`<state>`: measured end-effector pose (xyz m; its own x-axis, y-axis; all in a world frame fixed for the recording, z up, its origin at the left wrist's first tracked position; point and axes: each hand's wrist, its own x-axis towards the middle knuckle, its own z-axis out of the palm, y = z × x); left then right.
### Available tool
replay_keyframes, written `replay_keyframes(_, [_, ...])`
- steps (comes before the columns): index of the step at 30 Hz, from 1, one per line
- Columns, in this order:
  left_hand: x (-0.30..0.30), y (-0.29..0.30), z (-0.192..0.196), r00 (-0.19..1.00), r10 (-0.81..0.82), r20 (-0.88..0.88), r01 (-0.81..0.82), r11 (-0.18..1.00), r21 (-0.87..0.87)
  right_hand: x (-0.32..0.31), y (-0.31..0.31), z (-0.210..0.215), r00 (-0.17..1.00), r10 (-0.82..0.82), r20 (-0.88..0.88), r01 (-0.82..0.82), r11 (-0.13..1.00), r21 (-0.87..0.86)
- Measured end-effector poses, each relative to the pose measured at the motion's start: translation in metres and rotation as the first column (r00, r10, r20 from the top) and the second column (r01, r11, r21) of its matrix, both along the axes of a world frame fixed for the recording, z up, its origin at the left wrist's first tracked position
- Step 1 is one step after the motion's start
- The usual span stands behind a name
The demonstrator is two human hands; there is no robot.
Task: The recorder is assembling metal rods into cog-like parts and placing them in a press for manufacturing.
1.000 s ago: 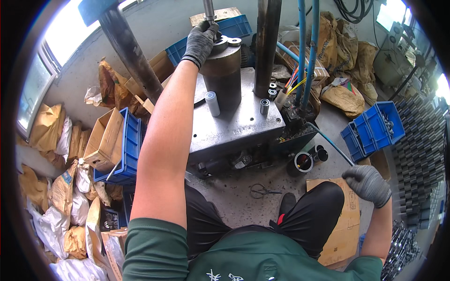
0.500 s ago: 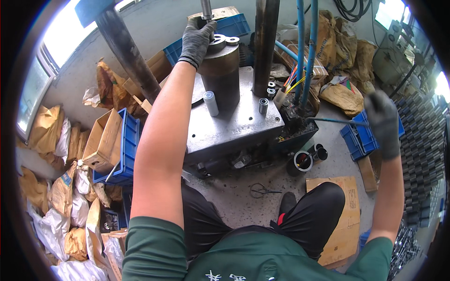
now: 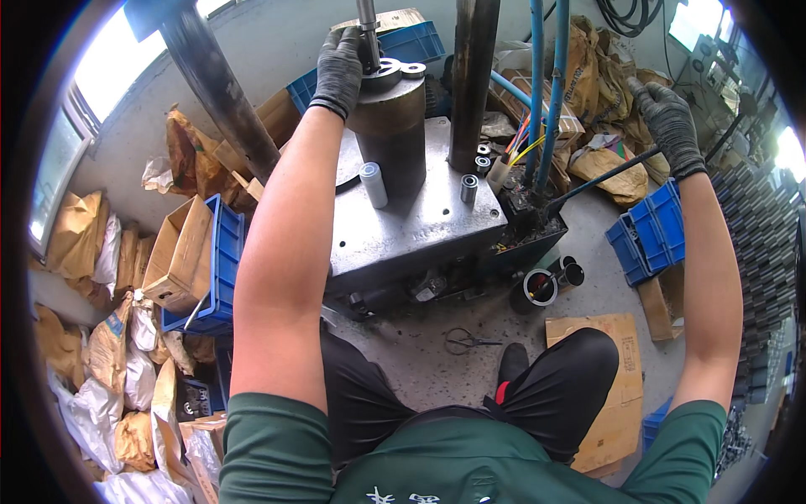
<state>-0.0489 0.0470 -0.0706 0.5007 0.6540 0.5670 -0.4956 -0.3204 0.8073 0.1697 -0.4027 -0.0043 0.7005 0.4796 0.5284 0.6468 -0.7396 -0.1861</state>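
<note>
A dark steel cylinder block (image 3: 395, 126) stands upright on the grey metal press plate (image 3: 403, 227), its side dull brown-black and its top face lighter, carrying a flat metal ring (image 3: 382, 74) and a smaller washer (image 3: 413, 70) beside it. A thin vertical rod (image 3: 367, 25) comes down onto the ring. The left hand (image 3: 340, 67), in a dark grey knit glove, rests on the block's top edge with its fingers curled around the rod and ring; exactly which of the two it pinches cannot be told.

The right hand (image 3: 667, 122), gloved the same way, is raised well off to the right, closed around the top of a thin dark lever (image 3: 600, 178) that slants down toward the machine's right corner.

On the plate, just in front of the block, stand a small pale metal sleeve (image 3: 373, 183) and a shorter bushing (image 3: 468, 186); two more small bushings (image 3: 483, 155) sit near a thick dark column (image 3: 472, 76). Blue hoses (image 3: 546, 84) run down behind the plate.

On the concrete floor lie scissors (image 3: 468, 340) and short dark tubes (image 3: 550, 281). Blue crates (image 3: 651, 235) stand to the right, another blue crate (image 3: 220, 269) holding a cardboard box (image 3: 180, 252) to the left, and filled sacks (image 3: 109, 353) are piled along the left wall.
</note>
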Motion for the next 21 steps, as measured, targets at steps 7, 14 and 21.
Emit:
replay_keyframes(7, [0.002, -0.01, 0.001, 0.999, 0.011, -0.031, -0.011, 1.0, -0.009, 0.01, -0.01, -0.009, 0.999, 0.045, -0.02, -0.044, 0.998, 0.054])
replay_keyframes(14, [0.01, -0.016, 0.006, 0.998, 0.036, -0.054, -0.035, 0.999, 0.007, 0.012, -0.021, -0.007, 0.996, 0.079, 0.036, -0.081, 0.995, 0.057])
replay_keyframes(21, [0.023, 0.019, 0.01, 1.0, -0.01, -0.01, 0.007, 0.963, -0.269, -0.002, -0.024, -0.014, 0.995, 0.104, 0.004, -0.104, 0.994, 0.03])
